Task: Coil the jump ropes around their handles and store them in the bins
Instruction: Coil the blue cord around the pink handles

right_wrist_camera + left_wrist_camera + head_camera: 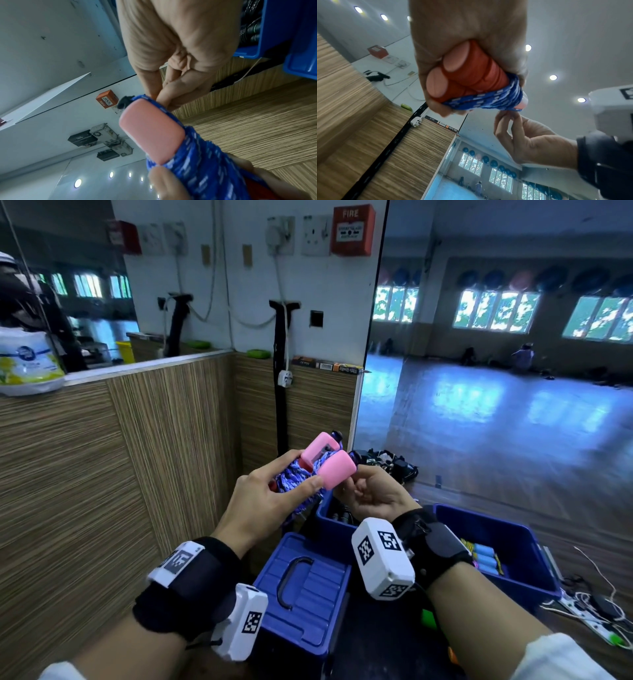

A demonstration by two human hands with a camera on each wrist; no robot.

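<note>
My left hand (303, 472) grips a jump rope bundle: two pink handles (337, 474) side by side, with blue-and-white rope (294, 479) coiled around them. In the left wrist view the handles' red grip ends (462, 75) stick out of my fist, and the rope coil (488, 100) sits beyond them. My right hand (352, 482) pinches a strand of the rope (202, 162) at the top of a pink handle (152, 132). The bundle is held in the air above the bins.
A blue bin (325, 518) holding black ropes stands below my hands. A second blue bin (513, 539) at right holds ropes with light blue handles (484, 559). A blue lid (301, 587) lies nearer me. A wood-panelled wall is left, cables and a power strip (596, 621) at right.
</note>
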